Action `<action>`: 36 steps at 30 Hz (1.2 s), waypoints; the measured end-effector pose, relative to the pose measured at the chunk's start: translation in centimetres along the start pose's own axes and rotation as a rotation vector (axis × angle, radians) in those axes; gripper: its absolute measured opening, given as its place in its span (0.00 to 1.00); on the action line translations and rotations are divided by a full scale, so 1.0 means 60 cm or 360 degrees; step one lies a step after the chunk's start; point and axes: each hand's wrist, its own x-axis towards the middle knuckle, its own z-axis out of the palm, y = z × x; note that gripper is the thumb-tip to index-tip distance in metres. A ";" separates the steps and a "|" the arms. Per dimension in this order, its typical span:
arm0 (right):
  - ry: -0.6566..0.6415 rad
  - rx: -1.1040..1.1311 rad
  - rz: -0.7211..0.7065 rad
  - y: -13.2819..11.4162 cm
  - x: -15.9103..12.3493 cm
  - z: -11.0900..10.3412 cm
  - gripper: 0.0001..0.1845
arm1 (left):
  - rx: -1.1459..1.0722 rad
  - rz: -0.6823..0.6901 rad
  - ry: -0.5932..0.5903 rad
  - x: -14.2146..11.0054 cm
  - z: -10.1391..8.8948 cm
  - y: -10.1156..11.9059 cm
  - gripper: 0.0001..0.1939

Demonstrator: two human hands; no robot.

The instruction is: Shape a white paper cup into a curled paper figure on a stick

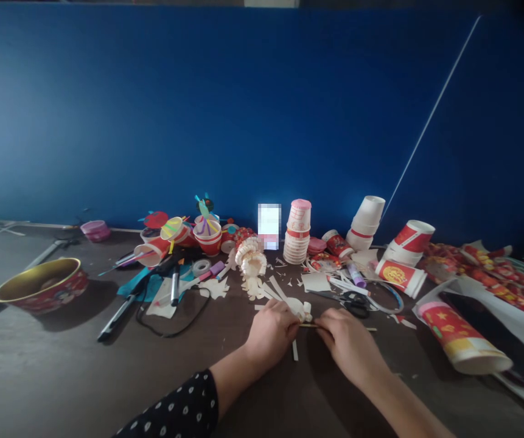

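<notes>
My left hand (273, 334) is closed, thumb and fingers pinched at the left end of a thin pale stick (310, 325). Opposite it, my right hand (350, 340) pinches the same stick, whose other end sticks out past the fingers. Just behind the stick lies a white cut paper piece with long strips (294, 306), curled up near the left fingertips. One white strip (295, 351) points toward me below the stick. Whether the paper is wound on the stick is too small to tell. Black-handled scissors (356, 303) lie beyond my right hand.
Stacked paper cups (296, 243) and a curled white paper piece (250, 258) stand behind. Markers (174, 286) and decorated cups (207, 237) are left, beside a gold-rimmed bowl (38, 298). A red cup (465, 337) and black phone (494, 334) lie right. A blue partition (243, 121) rises behind.
</notes>
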 end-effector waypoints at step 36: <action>-0.0269 0.0002 0.0153 0.068 -0.004 -0.041 0.11 | -0.0107 -0.0083 -0.0034 0.000 -0.006 0.004 0.07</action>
